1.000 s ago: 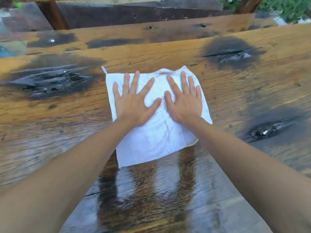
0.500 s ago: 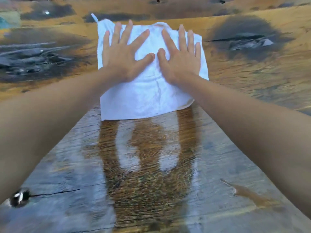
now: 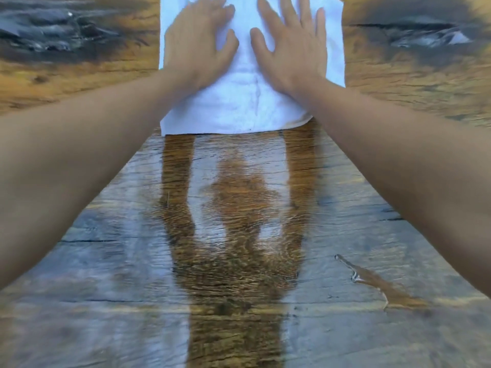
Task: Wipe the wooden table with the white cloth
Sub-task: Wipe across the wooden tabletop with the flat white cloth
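Observation:
A white cloth (image 3: 247, 107) lies spread flat on the wooden table (image 3: 79, 261), at the top middle of the head view. Both of my palms press down on it side by side. My left hand (image 3: 196, 46) covers the cloth's left half and my right hand (image 3: 292, 51) its right half, fingers apart. The fingertips and the cloth's far edge are cut off by the top of the frame. Both forearms stretch far forward over the table.
A darker wet track (image 3: 233, 235) runs along the planks from the cloth's near edge towards me. A small streak of water (image 3: 372, 282) lies at the right. Dark cracked knots mark the wood at far left (image 3: 53, 33) and far right (image 3: 425, 35).
Both hands have pushed the cloth farther away across the table, and the wet track behind it has grown longer. The view has tipped down, so the table's far edge is out of frame.

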A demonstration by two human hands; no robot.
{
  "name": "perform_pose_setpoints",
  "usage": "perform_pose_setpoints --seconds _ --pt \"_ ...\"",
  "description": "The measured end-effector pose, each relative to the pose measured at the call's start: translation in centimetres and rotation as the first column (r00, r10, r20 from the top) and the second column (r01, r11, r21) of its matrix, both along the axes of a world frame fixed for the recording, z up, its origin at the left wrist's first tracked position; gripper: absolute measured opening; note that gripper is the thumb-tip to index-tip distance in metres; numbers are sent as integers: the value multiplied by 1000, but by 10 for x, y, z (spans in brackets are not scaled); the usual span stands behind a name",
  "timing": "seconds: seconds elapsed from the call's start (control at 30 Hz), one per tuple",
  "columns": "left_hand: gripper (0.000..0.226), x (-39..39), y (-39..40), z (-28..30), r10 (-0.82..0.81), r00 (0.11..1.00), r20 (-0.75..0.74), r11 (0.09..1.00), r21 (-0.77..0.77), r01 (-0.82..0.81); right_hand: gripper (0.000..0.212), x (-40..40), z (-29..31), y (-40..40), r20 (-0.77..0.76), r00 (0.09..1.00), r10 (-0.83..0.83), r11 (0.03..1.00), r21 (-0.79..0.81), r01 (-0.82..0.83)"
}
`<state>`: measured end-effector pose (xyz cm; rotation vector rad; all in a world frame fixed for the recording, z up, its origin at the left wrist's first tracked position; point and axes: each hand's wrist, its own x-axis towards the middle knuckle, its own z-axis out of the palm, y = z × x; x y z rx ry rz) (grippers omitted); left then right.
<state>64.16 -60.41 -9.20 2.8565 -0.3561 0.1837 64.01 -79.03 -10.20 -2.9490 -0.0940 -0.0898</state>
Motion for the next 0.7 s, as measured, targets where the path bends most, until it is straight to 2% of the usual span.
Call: perform_pose_setpoints --seconds 0.07,0.13,0.23,0.4,0.7 --pt "73 -7 5 1 -70 991 -115 994 80 79 67 -1 -1 -3 -40 999 11 1000 -17 -12" --pt "83 -14 6 1 -58 985 -165 986 148 83 70 -3 -2 -4 -49 999 21 999 -26 -23" --pt "84 -32 5 0 -22 991 -134 988 150 42 72 -12 -1 -7 -50 997 53 998 -22 -54" --pt "80 -51 7 -2 -51 997 -50 985 163 58 70 -32 -5 -9 -54 997 62 997 -44 -64" --pt "88 -105 -1 -9 7 989 -150 991 136 13 75 -78 -6 -15 -80 993 81 997 -11 -82"
